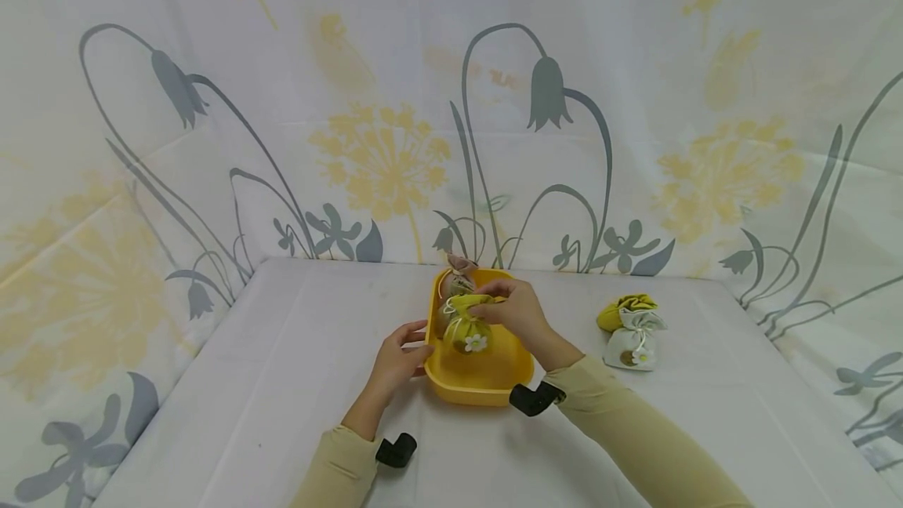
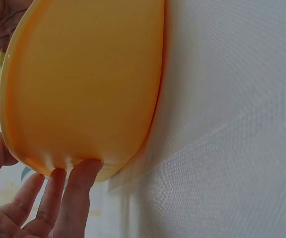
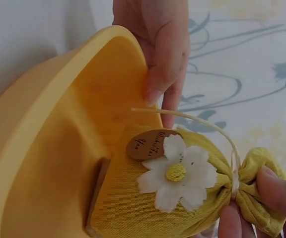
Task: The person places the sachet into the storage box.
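Our right hand (image 1: 518, 310) pinches a flower-trimmed yellow pouch (image 1: 462, 328) by its neck over a yellow tub (image 1: 469, 396) on the table (image 1: 317, 320); our left hand (image 1: 397, 359) holds the rim between thumb and fingers

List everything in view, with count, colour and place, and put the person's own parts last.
tub: one, yellow, on the table
held pouch: one, yellow-green with white flower and brown tag, over the tub
far pouch: at least one, pinkish-beige, at the tub's far end, partly hidden
white pouch: one, white, on the table right of the tub
yellow pouch: one, yellow, just behind the white pouch
table: one, white, under everything
backdrop: white with grey and yellow plants, around the table
wrist devices: two, black, one per wrist
sleeves: two, tan, on the forearms
left hand: one, bare, gripping the tub's left wall
right hand: one, bare, pinching the held pouch's neck
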`<state>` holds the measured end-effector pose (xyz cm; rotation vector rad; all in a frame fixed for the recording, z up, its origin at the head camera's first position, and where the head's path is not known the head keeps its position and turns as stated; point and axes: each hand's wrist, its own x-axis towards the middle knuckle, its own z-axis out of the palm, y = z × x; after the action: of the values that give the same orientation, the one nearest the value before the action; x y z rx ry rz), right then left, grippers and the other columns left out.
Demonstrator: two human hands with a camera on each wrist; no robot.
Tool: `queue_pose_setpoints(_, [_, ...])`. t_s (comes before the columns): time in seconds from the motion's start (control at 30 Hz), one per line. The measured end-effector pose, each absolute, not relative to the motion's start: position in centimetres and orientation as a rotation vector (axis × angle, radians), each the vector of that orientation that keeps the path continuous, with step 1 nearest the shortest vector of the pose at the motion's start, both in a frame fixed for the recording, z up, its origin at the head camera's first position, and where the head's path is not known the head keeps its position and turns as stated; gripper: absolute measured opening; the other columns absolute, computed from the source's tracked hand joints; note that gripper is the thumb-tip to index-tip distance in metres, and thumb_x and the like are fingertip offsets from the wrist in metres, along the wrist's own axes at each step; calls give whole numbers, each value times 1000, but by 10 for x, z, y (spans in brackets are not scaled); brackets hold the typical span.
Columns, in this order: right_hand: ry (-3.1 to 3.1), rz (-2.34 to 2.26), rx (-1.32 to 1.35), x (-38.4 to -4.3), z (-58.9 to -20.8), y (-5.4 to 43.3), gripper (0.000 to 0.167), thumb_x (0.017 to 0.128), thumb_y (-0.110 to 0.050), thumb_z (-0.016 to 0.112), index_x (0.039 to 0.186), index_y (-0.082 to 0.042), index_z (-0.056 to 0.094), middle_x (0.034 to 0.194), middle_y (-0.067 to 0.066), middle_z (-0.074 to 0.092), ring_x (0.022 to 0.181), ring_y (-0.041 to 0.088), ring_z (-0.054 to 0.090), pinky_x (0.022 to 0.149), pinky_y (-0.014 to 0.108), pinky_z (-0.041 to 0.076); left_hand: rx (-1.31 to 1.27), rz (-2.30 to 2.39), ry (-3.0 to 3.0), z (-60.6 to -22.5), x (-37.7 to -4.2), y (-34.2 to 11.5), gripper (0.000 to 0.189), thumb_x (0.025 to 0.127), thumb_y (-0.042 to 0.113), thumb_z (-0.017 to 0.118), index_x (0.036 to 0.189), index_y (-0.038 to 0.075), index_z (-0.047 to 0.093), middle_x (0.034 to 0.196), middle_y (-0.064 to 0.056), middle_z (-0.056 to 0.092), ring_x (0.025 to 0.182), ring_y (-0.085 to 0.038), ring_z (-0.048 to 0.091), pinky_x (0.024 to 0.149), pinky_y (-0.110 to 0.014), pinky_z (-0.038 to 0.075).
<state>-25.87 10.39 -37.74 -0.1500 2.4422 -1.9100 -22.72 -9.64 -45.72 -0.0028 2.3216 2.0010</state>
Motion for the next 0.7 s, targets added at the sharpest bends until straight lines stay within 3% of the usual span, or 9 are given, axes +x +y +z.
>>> queue_pose_setpoints(0.2, [2421,-1853,-92,-266,-386,95,20,72,2,76,91,2,67,98,11,63,83,21,61,67,33,56,-14,2007,2315,-457,-227,-95,47,85,9,62,131,4,50,117,-17,55,97,-27,61,66,-35,57])
queue_pose_setpoints(0.7, [2420,-1728,-36,-267,-399,83,20,73,4,75,91,0,67,92,9,64,76,18,62,67,32,56,-32,1977,2312,-457,-227,-96,47,88,11,62,132,6,49,122,-18,52,102,-30,59,68,-34,56])
